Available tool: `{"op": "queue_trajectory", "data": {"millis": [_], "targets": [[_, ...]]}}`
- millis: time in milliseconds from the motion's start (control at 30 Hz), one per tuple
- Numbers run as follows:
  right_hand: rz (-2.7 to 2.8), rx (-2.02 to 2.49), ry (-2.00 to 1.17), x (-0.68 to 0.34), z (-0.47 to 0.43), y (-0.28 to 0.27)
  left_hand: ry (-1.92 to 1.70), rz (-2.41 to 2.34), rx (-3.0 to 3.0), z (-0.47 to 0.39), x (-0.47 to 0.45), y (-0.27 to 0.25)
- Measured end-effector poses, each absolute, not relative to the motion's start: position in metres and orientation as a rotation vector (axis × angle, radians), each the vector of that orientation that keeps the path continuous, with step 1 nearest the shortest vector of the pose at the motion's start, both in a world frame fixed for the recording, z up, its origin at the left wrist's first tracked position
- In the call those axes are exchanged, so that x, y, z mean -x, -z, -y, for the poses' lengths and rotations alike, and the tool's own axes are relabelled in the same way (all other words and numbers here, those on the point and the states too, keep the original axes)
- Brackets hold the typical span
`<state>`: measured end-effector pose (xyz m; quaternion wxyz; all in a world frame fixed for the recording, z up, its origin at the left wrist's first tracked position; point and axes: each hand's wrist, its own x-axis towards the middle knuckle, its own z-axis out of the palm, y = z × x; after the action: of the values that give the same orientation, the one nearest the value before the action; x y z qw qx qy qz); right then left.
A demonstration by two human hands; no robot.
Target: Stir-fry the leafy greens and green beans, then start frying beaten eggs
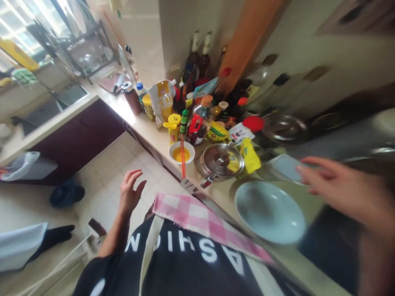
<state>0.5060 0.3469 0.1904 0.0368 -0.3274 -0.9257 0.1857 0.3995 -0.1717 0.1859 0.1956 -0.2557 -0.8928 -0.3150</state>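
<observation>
My left hand [131,191] hangs over the floor to the left of the counter, fingers slightly bent and apart, with nothing in it. At the right, my right hand [336,189] is blurred; its fingertips pinch the edge of a pale-blue lid [286,166] on what looks like a clear container. Just below it stands a large light-blue plate [270,211]. A steel pan with a glass lid [220,160] sits to the left of the plate. Farther left, a white bowl [172,156] holds yellow liquid like beaten egg, with red chopsticks [183,158] lying across it.
Bottles, jars and seasoning bags [163,102] crowd the counter along the wall. A yellow packet [250,156] lies beside the pan. A sink [58,109] and dish rack are at the far left. A lined bin [31,166] and a blue bucket [66,193] stand on the floor.
</observation>
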Motion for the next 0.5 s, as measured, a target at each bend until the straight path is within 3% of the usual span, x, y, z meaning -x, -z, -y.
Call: {"op": "queue_trajectory", "data": {"millis": [100,267,500], "targets": [[2.728,1.321,-1.043,-0.556,-0.286,-0.183,0.902,2.544,0.793,0.18,-0.386,-0.18],[2.567,1.559,-1.378,-0.62,-0.193,-0.152,0.968,2.618,1.077,0.186,-0.351,-0.161],[2.307,1.843,-1.45,-0.692,-0.128,-0.136,1.082,2.663,1.582,0.138,-0.32,-0.138]]}}
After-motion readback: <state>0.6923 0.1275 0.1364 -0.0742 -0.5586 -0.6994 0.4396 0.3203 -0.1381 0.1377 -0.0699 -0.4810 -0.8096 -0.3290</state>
